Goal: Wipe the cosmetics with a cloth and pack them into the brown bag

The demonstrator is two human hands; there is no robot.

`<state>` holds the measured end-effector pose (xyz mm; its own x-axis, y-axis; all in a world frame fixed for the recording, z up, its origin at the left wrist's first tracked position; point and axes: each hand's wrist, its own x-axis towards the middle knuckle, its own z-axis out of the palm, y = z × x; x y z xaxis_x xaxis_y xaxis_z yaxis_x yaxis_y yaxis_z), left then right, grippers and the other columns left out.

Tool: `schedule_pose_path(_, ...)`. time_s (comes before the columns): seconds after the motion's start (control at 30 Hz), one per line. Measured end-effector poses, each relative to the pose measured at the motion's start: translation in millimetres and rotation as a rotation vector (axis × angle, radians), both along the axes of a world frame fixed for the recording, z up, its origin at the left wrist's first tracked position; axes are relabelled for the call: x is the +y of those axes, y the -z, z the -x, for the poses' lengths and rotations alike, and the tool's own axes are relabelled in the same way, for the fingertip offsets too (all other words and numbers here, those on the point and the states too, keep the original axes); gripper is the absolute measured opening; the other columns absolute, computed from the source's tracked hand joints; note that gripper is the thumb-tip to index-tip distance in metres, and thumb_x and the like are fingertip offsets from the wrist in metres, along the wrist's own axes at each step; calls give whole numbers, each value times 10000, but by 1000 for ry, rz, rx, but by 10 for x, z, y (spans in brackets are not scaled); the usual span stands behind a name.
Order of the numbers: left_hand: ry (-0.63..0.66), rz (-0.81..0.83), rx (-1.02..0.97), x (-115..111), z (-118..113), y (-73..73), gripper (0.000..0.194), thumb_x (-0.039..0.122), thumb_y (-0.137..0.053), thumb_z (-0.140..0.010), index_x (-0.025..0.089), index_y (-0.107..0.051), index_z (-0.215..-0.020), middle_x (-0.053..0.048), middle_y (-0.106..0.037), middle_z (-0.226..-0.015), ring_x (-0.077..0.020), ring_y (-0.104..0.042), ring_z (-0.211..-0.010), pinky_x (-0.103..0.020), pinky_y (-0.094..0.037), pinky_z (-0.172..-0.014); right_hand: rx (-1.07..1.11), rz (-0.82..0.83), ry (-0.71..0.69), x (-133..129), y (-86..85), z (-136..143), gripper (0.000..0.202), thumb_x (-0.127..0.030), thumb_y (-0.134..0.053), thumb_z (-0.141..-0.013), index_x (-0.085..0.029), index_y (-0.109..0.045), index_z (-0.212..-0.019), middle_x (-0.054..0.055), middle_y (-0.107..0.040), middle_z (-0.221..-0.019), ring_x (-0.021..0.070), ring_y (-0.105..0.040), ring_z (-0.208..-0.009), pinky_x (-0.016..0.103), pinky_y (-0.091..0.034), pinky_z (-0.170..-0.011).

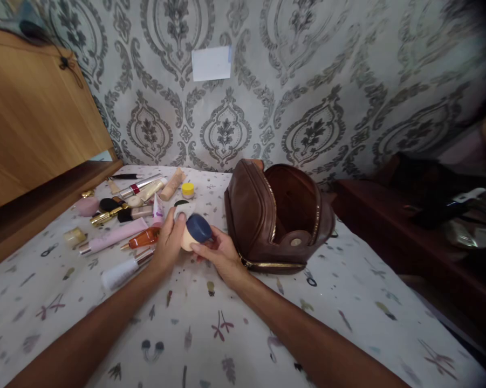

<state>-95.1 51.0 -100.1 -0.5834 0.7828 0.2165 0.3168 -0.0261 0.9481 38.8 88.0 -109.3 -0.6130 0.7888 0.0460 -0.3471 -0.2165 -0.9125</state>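
A small round cream-coloured jar with a dark blue lid (198,228) is tilted between my two hands, above the patterned cloth. My left hand (170,240) closes on its left side, the thumb up near a white item (186,209) whose kind I cannot make out. From the right, my right hand (224,256) grips the jar with thumb and fingers. Just right of that hand, a brown cosmetic bag (251,215) stands unzipped, its inside showing. Left of my left hand lie an orange tube (143,238), a pink tube (113,235) and a white bottle with a silvery neck (119,275).
Several more cosmetics, among them a yellow-lidded pot (187,189), a beige tube (173,184) and a pink sponge (87,206), lie at the back left. A wooden cabinet (40,118) borders the left side. Patterned wallpaper rises behind. Dark reddish furniture (372,215) stands at the right.
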Motion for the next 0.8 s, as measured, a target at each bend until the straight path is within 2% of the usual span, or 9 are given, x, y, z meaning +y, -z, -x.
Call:
schedule_pose_path(0.1,-46,35,-58,21,4,13,543,549,-491,-904,202,-549,-1317,-109,-473,-1494,-272,-383,-1410,-405,-287,-1169,12,-19,30,5,3,-1,437,-315,-880,-572,-179,-602,-880,-36,-619,-737,87,-560,-590,175,-464,-443)
schedule_pose_path(0.17,-14,1,-29,11,-13,-3,519,553,-473,-913,209,-573,-1289,-102,-537,-1434,-262,-426,-1378,-395,-316,-1153,15,-18,30,10,16,-3,441,-325,-881,-578,-188,-580,-870,-38,-620,-739,94,-571,-595,182,-478,-449)
schedule_pose_path(0.27,75,-100,31,-22,-57,-48,510,570,-399,-943,221,-582,-1267,-84,-653,-1248,-241,-563,-1220,-378,-428,-1059,18,6,8,16,42,-4,469,-368,-878,-595,-189,-557,-886,-38,-628,-715,94,-583,-555,204,-507,-475)
schedule_pose_path(0.43,56,-239,94,-93,-131,-119,487,538,-346,-978,228,-544,-1297,-82,-648,-1214,-214,-586,-1146,-358,-441,-1018,44,37,30,35,82,7,500,-441,-852,-632,-163,-590,-955,-19,-640,-729,88,-590,-520,197,-504,-459)
schedule_pose_path(0.5,120,-223,163,-125,-148,-137,462,509,-356,-981,216,-541,-1287,-80,-649,-1155,-209,-605,-1057,-348,-466,-956,58,36,35,41,91,6,490,-449,-834,-659,-162,-598,-977,-19,-640,-730,86,-588,-511,195,-507,-452)
schedule_pose_path(0.63,293,-92,265,-146,-137,-147,439,470,-379,-974,194,-529,-1282,-35,-638,-915,-171,-591,-772,-305,-490,-755,87,36,-6,29,70,-14,481,-424,-824,-685,-169,-604,-1028,-14,-656,-766,96,-614,-538,212,-549,-487)
schedule_pose_path(0.7,243,-84,200,-114,-106,-130,435,477,-372,-971,189,-537,-1252,-36,-648,-907,-177,-600,-791,-300,-492,-747,113,56,-33,15,45,-27,472,-395,-834,-681,-173,-609,-1032,-4,-664,-821,107,-646,-595,227,-577,-540)
schedule_pose_path(0.8,78,-63,42,-33,-43,-69,432,518,-420,-941,196,-576,-1185,-80,-669,-1103,-225,-608,-1062,-332,-489,-901,147,93,-64,0,17,-33,472,-365,-849,-668,-188,-591,-1023,4,-671,-892,126,-690,-654,248,-598,-600)
